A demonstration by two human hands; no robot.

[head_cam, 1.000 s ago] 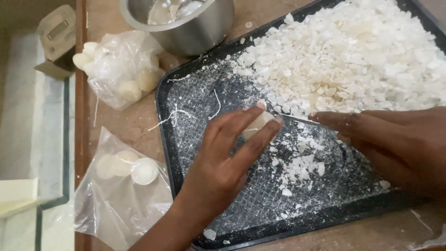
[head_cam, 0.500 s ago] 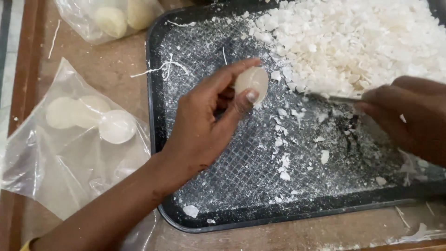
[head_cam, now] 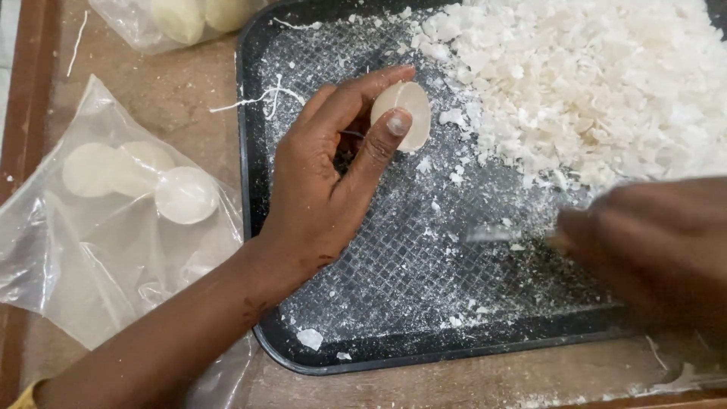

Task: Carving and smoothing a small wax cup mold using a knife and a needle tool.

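Head view: left hand (head_cam: 318,197) pinching a pale wax disc (head_cam: 404,115) between thumb and fingers over the black tray (head_cam: 394,303), right hand (head_cam: 651,242) blurred, closed around a thin blade (head_cam: 492,235), white flake heap (head_cam: 591,83) beyond both hands, bagged discs (head_cam: 136,182) on bench left of the left hand.

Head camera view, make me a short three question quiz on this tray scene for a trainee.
1. True or false: the left hand pinches a pale disc over the black tray.
2. The heap of white flakes lies at the tray's: A near-left, B far-right, C outside it?
3. What holds the spare discs beside the tray?

Key: 1 true. 2 B. 3 a clear plastic bag.
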